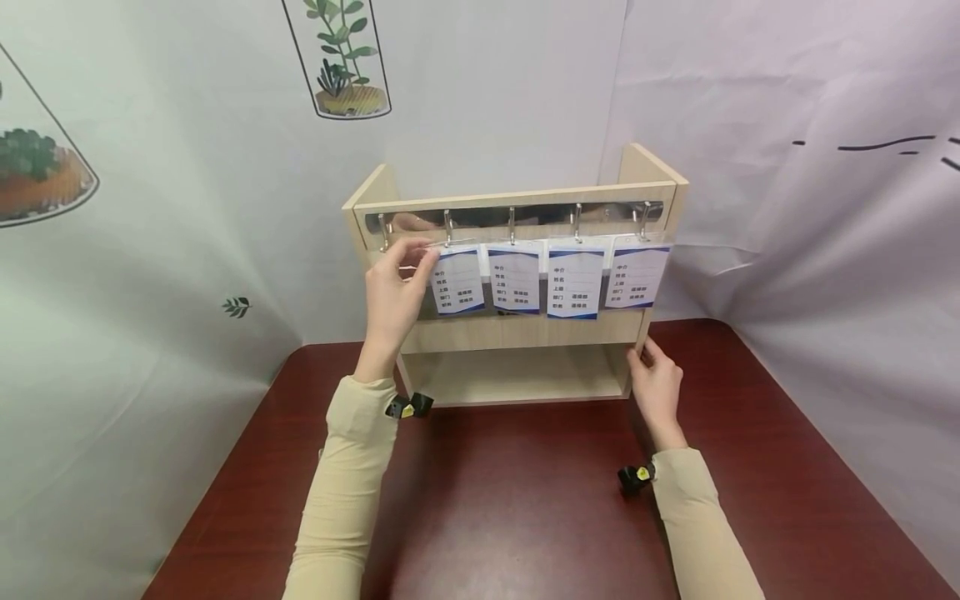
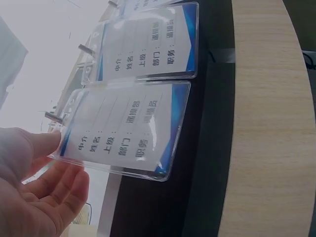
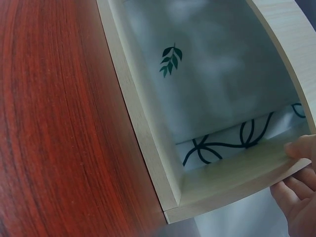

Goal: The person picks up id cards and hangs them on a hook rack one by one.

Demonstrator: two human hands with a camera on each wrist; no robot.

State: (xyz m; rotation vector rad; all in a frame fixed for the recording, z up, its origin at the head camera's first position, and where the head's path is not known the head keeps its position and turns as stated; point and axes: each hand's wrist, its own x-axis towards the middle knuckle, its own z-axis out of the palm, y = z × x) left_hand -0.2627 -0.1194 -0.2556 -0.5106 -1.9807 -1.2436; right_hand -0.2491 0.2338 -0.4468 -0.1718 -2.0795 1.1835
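A pale wooden rack point(image 1: 517, 332) stands on the table, with a shiny metal strip point(image 1: 543, 217) of several hooks along its front. My left hand point(image 1: 393, 287) pinches the top left corner of the leftmost clear badge holder point(image 1: 459, 283), thumb in front; in the left wrist view this badge holder point(image 2: 123, 128) has its top edge at a hook point(image 2: 53, 117). Three more badge holders point(image 1: 576, 283) hang in a row to the right. Low on the rack's right side, my right hand point(image 1: 657, 383) grips the side panel point(image 3: 237, 190), thumb on the inner face and fingers outside.
The leftmost hook point(image 1: 384, 232) carries no badge. Below the badges is an open shelf point(image 1: 517, 375) in the rack. The dark red table point(image 1: 510, 500) extends in front and to both sides. White printed cloth point(image 1: 510, 92) hangs behind and at both sides.
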